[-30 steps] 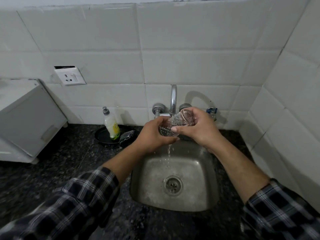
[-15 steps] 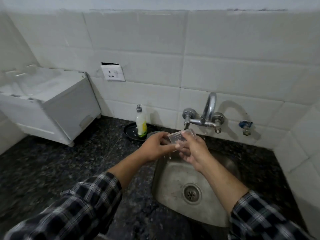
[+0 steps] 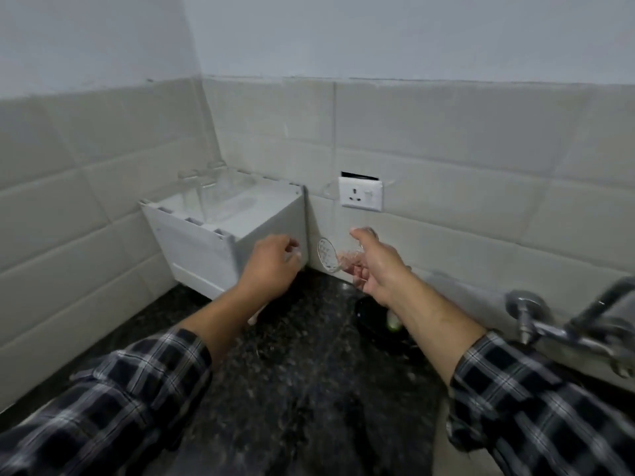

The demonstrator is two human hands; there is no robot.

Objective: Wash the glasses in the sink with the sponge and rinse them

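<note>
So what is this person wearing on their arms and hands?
Both arms are in a long-sleeved checked shirt, dark navy or black with white and grey lines. The left sleeve and right sleeve are both pushed up, leaving the forearms bare. The left hand and right hand are bare: no gloves, and no rings or watch visible.

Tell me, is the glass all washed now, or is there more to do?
Almost done with this one. The glass is away from the tap, lying sideways in the right hand, so its rinse looks finished. The left hand is empty near the white rack, where blurry clear glasses seem to stand. Left: probably setting it there. The sink is out of view, so I can't tell if more glasses wait.
</note>
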